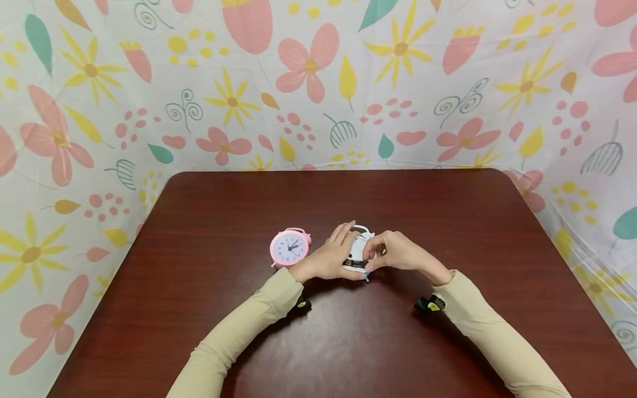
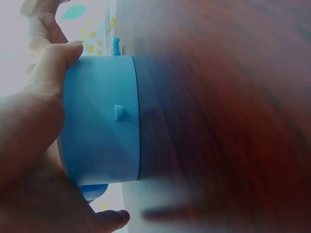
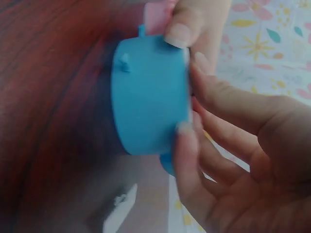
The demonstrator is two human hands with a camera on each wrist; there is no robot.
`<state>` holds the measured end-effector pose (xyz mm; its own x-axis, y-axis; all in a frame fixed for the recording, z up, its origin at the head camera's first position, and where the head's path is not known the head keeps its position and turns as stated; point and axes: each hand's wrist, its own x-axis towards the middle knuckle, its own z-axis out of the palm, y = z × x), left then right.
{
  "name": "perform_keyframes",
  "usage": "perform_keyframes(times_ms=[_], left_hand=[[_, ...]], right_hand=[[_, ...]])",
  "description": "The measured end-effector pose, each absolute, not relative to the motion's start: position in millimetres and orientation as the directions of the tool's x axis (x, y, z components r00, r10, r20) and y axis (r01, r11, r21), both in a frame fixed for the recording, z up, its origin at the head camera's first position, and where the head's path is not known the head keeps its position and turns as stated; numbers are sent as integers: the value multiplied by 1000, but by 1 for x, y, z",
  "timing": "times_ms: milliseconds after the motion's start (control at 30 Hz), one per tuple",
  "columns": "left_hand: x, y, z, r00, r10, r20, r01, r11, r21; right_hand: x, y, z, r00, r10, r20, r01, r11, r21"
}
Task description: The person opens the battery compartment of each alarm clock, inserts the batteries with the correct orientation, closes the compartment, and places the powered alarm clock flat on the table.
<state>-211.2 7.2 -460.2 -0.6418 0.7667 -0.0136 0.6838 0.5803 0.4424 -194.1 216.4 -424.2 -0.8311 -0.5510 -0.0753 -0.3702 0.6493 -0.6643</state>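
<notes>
A light-blue twin-bell-style alarm clock (image 2: 99, 121) stands face down, its white back (image 1: 356, 247) turned up. Across the open compartment in that back lies a dark battery (image 1: 355, 263). My left hand (image 1: 330, 258) grips the case from the left, thumb along its near side and fingers over the far side. From the right, my right hand (image 1: 398, 251) bends its fingers over the clock's edge, thumb and index at the right end of the compartment. In the right wrist view its thumb (image 3: 185, 145) touches the case rim; whether the fingertips also touch the battery is hidden.
A pink alarm clock (image 1: 290, 249) stands just left of my left hand, dial up toward the head camera. Both clocks are on the dark red-brown table (image 1: 318, 342). A flower-patterned cloth (image 1: 308, 110) hangs behind the table and at its sides.
</notes>
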Motion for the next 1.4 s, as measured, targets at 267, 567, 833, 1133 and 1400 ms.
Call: perform_keyframes(times_ms=[267,567,833,1133,1400], left_hand=[[-211,8,-461,-640,768,-6,689,577,438],[-211,7,-460,-605,794,60,715,509,479],[-209,8,-461,-603,795,63,718,507,476],[-211,10,-466,-615,787,49,706,522,478],[-209,9,-465,-602,797,46,720,516,464]], right_hand=[[-195,216,-423,-834,-539,-118,-320,647,-692],[-188,205,-426,-902,-430,-43,-319,730,-604],[-189,201,-420,-911,-396,-115,-254,758,-600],[-191,191,-408,-922,-346,-175,-222,840,-494],[-193,178,-403,-931,-282,-233,-186,914,-361]])
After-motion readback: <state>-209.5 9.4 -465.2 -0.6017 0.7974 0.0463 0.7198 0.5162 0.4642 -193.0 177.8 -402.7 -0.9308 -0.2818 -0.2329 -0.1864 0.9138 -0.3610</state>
